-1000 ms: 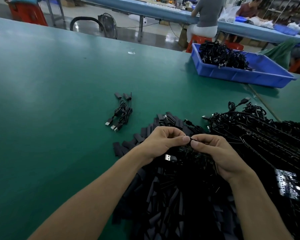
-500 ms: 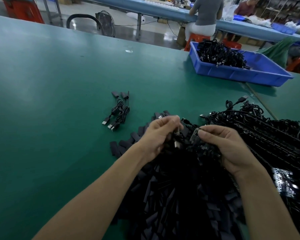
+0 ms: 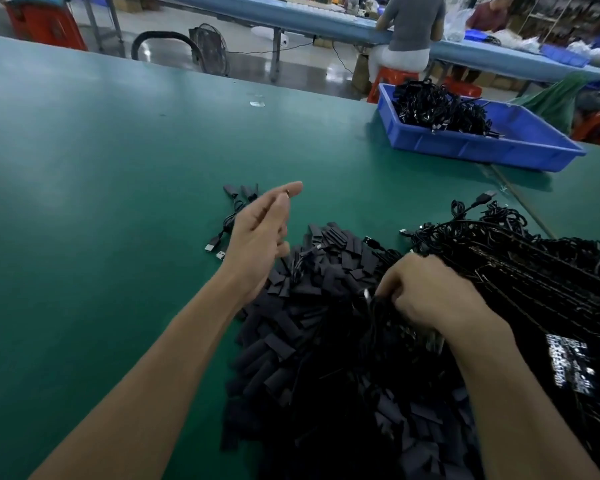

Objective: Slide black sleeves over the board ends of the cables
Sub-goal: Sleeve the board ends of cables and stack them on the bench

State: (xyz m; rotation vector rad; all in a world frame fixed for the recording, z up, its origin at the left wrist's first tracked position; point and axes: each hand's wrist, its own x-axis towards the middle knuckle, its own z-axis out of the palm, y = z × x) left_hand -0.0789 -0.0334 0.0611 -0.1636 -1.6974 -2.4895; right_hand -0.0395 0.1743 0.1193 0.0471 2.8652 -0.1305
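Early going on the sleeving line: a worker's left hand (image 3: 260,237) hangs spread and empty above the green bench (image 3: 101,202), fingers loose. The right hand (image 3: 426,296) is curled down into the stock, pinching what looks like a cable (image 3: 369,299) at the edge of the heap; exactly which piece it has is hard to make out.

Just beyond the left hand lies a small cluster of finished cables (image 3: 228,220), each with a black sleeve over one end and its plug pointing back toward the worker. That handful is all the completed work that can be seen near the hands.

Between the hands, and spilling back toward the worker, sits a deep pile of loose sleeves (image 3: 309,358). To the right of the right hand sprawls a tangle of cables (image 3: 516,271), with bare boards (image 3: 568,365) glinting near the right wrist.

Well beyond the right hand, a blue tray (image 3: 482,147) holds more black cables; whether those are sleeved cannot be told from here.

Judging by the size of the two heaps against the few done, most of the job lies ahead. No sleeve is in either hand at this moment, so the next cable appears to be at the picking-up stage.
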